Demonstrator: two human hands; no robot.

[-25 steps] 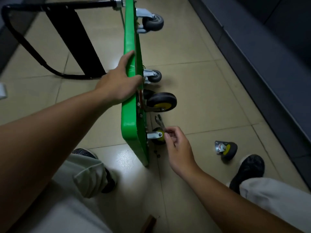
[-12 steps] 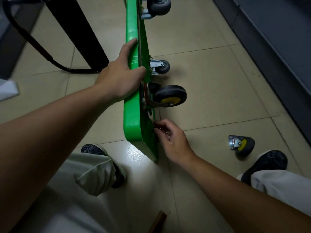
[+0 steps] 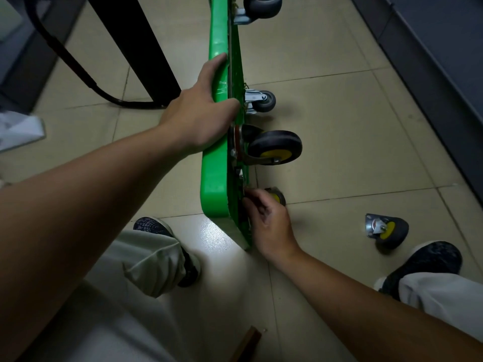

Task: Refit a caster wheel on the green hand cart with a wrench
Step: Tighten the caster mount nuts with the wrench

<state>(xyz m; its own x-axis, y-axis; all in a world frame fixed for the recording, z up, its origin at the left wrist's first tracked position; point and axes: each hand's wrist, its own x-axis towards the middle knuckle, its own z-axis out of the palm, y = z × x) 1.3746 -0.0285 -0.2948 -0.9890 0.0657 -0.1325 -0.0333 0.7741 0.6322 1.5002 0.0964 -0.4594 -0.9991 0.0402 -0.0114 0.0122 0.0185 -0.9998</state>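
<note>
Green hand cart (image 3: 213, 178) is standing on edge on the tiled floor (image 3: 339, 126), with its underside facing right. Left hand (image 3: 201, 118) is clamping the upper rim. The grip is wrapped tight, with the thumb stretching along the green edge and the fingers hooking over to the underside just above the big yellow-hub caster (image 3: 277, 147). Right hand (image 3: 271, 226) is working at the low near corner of the underside, fingers curling in against the deck and half hiding a small yellow-hub caster (image 3: 277, 196). Can't tell what that grip is pinching; the fingertips are hidden. A loose caster (image 3: 386, 229) is lying on the floor well to the right, near the right shoe (image 3: 428, 259).
</note>
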